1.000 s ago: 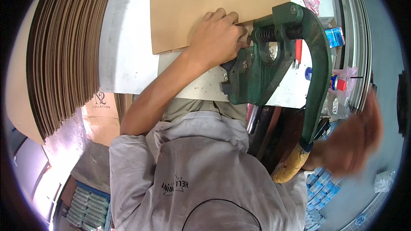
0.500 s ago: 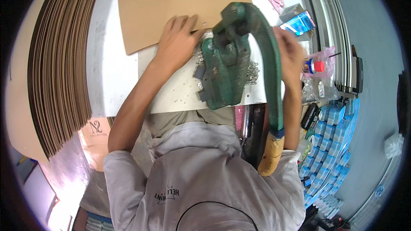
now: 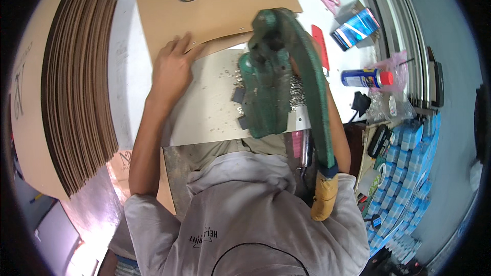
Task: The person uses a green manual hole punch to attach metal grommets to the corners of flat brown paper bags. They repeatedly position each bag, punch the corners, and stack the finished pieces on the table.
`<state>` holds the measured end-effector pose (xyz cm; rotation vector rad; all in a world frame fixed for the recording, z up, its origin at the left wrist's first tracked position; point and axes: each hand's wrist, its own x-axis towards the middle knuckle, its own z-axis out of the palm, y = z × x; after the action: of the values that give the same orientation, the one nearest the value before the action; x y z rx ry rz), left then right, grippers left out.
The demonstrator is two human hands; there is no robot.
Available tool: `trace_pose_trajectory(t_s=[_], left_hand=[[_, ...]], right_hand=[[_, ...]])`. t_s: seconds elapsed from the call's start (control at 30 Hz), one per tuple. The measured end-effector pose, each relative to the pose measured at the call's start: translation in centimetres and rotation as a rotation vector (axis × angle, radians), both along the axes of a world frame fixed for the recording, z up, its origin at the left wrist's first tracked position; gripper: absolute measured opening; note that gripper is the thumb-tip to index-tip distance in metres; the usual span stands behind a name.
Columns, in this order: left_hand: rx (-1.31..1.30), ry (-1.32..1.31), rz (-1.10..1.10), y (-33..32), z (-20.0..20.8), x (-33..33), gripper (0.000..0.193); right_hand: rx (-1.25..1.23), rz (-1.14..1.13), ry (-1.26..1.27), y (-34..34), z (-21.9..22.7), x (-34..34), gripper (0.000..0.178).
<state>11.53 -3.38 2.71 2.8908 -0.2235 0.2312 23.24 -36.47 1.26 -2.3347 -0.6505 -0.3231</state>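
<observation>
Left of and beyond the green press (image 3: pixel 266 99), the paper bag (image 3: pixel 217 15) seems light, creasable, best edge-held; left hand (image 3: pixel 173 71) fingers (image 3: pixel 182 44) extended, right hand (image 3: pixel 294 66) too hidden to tell.

The desk (image 3: pixel 128 79) has a white top, brightly lit, with a straight near edge and a cream sheet (image 3: pixel 204 117) covering part of the near section. Along its right side run several parallel grey rails (image 3: pixel 415 61), bowed by the lens. Beyond them extends a smooth blue-grey surface (image 3: pixel 455 66), plain in finish; whether it is wall or floor cannot be determined. A dark object at the far right rim is too cut off to identify. At lower left, a shiny pale surface (image 3: pixel 84 217) reflects strongly, and an intense white glare (image 3: pixel 92 253) washes out detail there. Adjacent stands a pale lilac panel (image 3: pixel 57 232), dimmer toward the rim.
</observation>
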Motion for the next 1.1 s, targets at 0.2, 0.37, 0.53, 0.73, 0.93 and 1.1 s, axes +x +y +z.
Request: trace_pose_trajectory(t_s=[0.2,0.37,0.53,0.73,0.93,1.1], left_hand=[[-0.046,-0.143,-0.023,-0.8,-1.7,1.3,0.055],[-0.143,-0.228,0.019,-2.0,-2.0,2.2,0.051],[-0.296,-0.217,-0.029,-3.4,-0.7,2.3,0.042],[-0.396,-0.196,-0.082,-5.9,0.0,1.6,0.035],[-0.489,-0.159,-0.093,-7.4,0.5,0.5,0.027],[-0.476,-0.148,-0.133,-7.9,0.3,1.2,0.029]], right_hand=[[0.236,0.204,0.527,2.6,0.4,-4.4,0.014],[0.226,0.206,0.619,3.0,1.5,-5.3,0.017],[0.428,0.052,0.769,2.4,2.0,-4.4,0.021],[0.678,-0.069,1.003,3.6,2.6,-4.6,0.026],[0.651,-0.124,1.057,3.8,4.2,-6.5,0.031],[0.013,-0.177,0.314,1.5,12.4,-8.6,0.035]])
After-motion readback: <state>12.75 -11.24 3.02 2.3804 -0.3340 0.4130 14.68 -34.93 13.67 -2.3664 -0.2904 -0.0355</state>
